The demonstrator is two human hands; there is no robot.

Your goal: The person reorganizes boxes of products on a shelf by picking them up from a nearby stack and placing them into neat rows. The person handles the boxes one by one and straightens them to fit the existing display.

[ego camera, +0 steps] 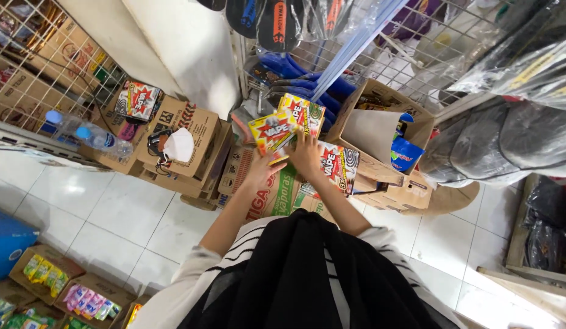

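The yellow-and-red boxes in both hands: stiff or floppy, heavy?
The yellow-and-red boxes look like thin printed cardboard, so probably stiff yet crushable. The left hand and right hand hold several fanned together, suggesting they are light and may slide apart.

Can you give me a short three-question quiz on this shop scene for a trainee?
1. True or false: the left hand and right hand are both on the yellow boxes.
2. What lies on the brown carton at left? A) a white mask B) a red cup C) a green towel
3. Fill in: two plastic ___ with blue caps lie at far left.

Key: 1 true; 2 A; 3 bottles.
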